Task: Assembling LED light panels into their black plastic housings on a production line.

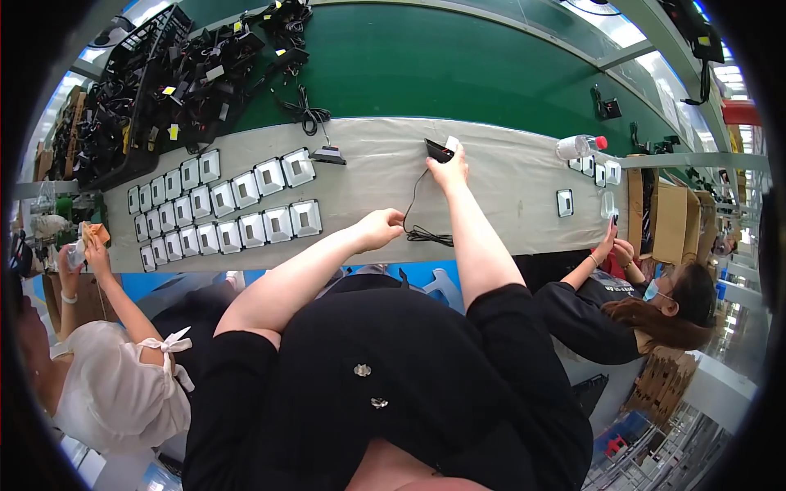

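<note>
Near the far middle of the cloth-covered table, my right hand [450, 170] grips a small black device [439, 151] with a thin black cable. Beside its fingers a small white piece [452, 143] shows; whether it belongs to the device I cannot tell. Closer to me, my left hand [381, 229] has its fingertips closed at the cable [409, 204], next to its coiled bundle [430, 237] on the table. To the left, another black device [328, 155] with a coiled cord lies beyond the rows of square, silver-white lamp units [246, 190].
A black crate [135, 98] and a heap of cabled black devices [205, 90] fill the far left. At the right lie a red-capped bottle [577, 147] and several more square units [565, 202]. One person [123, 380] works at each side of me.
</note>
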The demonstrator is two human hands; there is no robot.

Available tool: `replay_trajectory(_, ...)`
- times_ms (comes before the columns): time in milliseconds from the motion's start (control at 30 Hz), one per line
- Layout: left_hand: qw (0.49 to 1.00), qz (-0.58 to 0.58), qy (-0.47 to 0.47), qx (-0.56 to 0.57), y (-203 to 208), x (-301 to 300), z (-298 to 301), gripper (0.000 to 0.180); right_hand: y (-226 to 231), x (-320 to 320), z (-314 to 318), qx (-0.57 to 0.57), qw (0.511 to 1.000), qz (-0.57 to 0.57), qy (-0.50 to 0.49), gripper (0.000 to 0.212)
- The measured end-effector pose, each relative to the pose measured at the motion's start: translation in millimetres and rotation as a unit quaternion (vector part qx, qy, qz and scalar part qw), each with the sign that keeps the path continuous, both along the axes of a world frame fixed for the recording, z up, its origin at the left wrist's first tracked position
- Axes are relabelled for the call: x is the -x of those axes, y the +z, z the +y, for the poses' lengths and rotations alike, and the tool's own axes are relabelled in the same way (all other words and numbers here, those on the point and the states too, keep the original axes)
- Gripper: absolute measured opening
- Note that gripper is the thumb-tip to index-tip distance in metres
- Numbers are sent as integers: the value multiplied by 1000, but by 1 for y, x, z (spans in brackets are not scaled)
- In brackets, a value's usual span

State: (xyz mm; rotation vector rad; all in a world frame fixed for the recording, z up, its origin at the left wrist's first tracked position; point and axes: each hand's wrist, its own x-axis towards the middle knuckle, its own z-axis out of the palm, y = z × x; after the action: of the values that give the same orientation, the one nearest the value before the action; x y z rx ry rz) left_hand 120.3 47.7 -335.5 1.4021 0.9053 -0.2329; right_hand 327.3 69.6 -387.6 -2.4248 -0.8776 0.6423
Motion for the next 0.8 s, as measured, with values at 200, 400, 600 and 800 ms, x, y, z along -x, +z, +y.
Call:
replay_trajectory(200, 981, -39, 180, 54, 26, 29, 23, 41, 16, 7, -10, -230, 964, 120, 63, 14)
replay_trajectory(400, 874, -325, 280, 229, 165, 21, 34, 49, 198, 56, -58, -377, 880, 31, 286, 27)
replay_trajectory(600, 866, -349, 304, 189, 242, 29, 12, 40, 319, 36, -85, -397, 827, -45, 395, 42)
replay_trajectory(800, 927, -308, 210, 49, 274, 28, -7, 34, 373, 31, -79, -324, 707, -264, 570, 38)
